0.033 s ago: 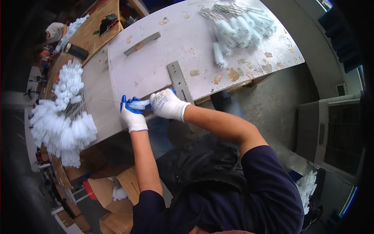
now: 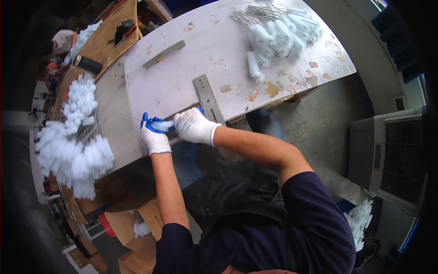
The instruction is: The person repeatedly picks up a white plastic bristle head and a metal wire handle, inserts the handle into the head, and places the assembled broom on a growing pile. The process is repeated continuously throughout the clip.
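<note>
The left hand, in a white glove with blue coating, is closed on a wire-stemmed brush, with the thin stem poking out leftward past the fingers. The right hand, gloved alike, seems to grip the brush's other end; its fingertips are hidden under the back of the glove. The brush lies roughly level between the two hands, at the near edge of the table.

If either grip loosened, the brush could slip off that edge, since the coated fingers hold only a narrow, springy body. Uneven force from the two hands might bend the stem or flatten the bristles. The stem's bare tip could also snag or scratch.

Just beyond the right hand lies a perforated metal bar; a careless sweep of the wrist might knock it askew. A plain metal bar rests farther back, well apart.

To the left, a heaped brush pile crowds the table's edge, and a nudge from the left elbow could send some down toward the open cardboard box. Another brush bundle lies at the far right, its stems tangled enough that pulling one might drag others.
</note>
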`<action>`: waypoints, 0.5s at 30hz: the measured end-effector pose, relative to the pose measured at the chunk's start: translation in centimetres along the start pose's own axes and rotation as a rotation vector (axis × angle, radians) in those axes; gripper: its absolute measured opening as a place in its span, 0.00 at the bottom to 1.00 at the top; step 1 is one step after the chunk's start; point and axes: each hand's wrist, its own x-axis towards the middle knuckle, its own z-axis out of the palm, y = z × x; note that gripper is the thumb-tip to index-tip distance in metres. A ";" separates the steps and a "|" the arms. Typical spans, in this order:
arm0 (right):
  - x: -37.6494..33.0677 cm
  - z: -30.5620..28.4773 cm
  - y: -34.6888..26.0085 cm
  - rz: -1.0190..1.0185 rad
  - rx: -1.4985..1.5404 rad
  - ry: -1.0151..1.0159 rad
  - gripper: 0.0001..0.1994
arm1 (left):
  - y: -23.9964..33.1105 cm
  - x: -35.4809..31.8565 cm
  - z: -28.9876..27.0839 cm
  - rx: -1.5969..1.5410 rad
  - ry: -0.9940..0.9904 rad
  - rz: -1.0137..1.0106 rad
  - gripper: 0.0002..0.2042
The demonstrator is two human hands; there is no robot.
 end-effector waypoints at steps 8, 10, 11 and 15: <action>-0.7 1.7 1.0 -0.012 0.185 0.069 0.06 | -2.5 -1.4 10.6 0.670 -0.114 -0.096 0.12; -0.5 0.5 0.6 0.041 0.225 -0.004 0.10 | -3.2 -2.8 12.3 0.990 -0.240 0.026 0.11; -0.5 0.9 0.8 0.058 0.262 0.063 0.11 | -3.5 -2.4 12.5 0.996 -0.245 0.009 0.11; -0.7 0.8 1.3 0.136 0.269 0.130 0.15 | -3.9 -1.6 12.3 0.952 -0.311 0.022 0.12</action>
